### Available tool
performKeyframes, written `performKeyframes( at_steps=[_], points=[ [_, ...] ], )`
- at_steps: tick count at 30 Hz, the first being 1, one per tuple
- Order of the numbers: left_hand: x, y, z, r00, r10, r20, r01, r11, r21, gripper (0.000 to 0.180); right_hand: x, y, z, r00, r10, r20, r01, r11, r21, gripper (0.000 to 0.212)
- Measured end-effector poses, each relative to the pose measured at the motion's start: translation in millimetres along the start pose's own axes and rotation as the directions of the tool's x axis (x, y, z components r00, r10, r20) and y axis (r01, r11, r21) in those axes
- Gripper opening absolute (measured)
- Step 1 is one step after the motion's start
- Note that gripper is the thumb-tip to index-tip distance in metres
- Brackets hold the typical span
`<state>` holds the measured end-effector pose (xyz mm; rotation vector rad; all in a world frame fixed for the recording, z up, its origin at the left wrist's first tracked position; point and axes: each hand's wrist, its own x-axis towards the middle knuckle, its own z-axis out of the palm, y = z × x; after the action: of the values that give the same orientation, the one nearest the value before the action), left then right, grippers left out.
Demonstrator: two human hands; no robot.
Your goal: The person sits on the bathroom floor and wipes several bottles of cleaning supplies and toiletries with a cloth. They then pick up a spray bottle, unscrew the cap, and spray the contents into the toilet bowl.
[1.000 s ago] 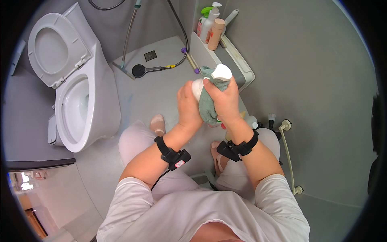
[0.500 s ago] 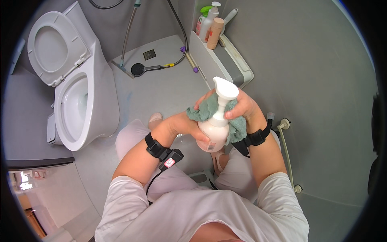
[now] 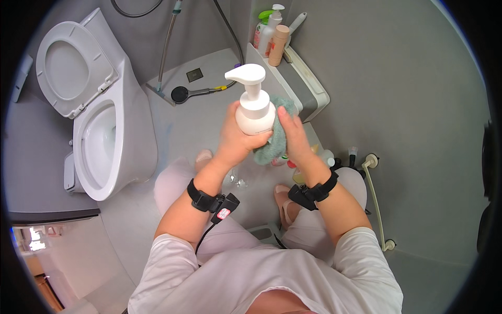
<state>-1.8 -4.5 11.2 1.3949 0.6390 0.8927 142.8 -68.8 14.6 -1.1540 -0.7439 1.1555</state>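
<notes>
A: Where is the bottle [image 3: 254, 111]?

B: Up in front of the person, over the floor [image 3: 209, 112], roughly upright, its white pump head pointing to the person's left. The left hand [image 3: 236, 135] is wrapped round its lower body, fingers curled across the front.

A: And the right hand [image 3: 294, 133]?

B: It presses a green cloth [image 3: 274, 144] flat against the bottle's right side. The fingers lie stretched over the cloth, so it is clamped between palm and bottle. Both hands sit close together, touching the same bottle.

A: Anything on the wrists?

B: Each has a black strap [image 3: 203, 199]. A small unit with a red tag hangs from the left one, and a cable runs down from it.

A: What lies around?

B: A toilet [image 3: 102, 125] stands on the person's left with its lid up. A shower head [image 3: 180, 94] lies on the floor beyond the hands, its hose leading away to the wall. A ledge [image 3: 306, 86] runs on the right, and three containers [image 3: 271, 32] stand at its far end. More small bottles [image 3: 324, 157] sit low, just beside the right wrist, partly hidden by the cloth and arm.

A: And the person?

B: Seated or crouched, knees in pale trousers below the arms, both feet on the floor.
</notes>
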Motion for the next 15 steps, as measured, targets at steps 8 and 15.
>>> performKeyframes(
  at_steps=[8, 15],
  points=[
    [11.1, 1.8, -25.1, 0.944, -0.008, 0.329, 0.073, 0.980, -0.188, 0.087, 6.7, -7.1, -7.5, 0.861, 0.449, 0.239, -0.508, 0.750, 0.424, 0.046],
    [19.5, 10.0, -17.5, 0.993, 0.089, 0.082, -0.066, 0.966, -0.250, 0.104, 0.9, -13.6, 5.3, 0.987, 0.147, 0.070, -0.162, 0.866, 0.473, 0.044]
  ],
)
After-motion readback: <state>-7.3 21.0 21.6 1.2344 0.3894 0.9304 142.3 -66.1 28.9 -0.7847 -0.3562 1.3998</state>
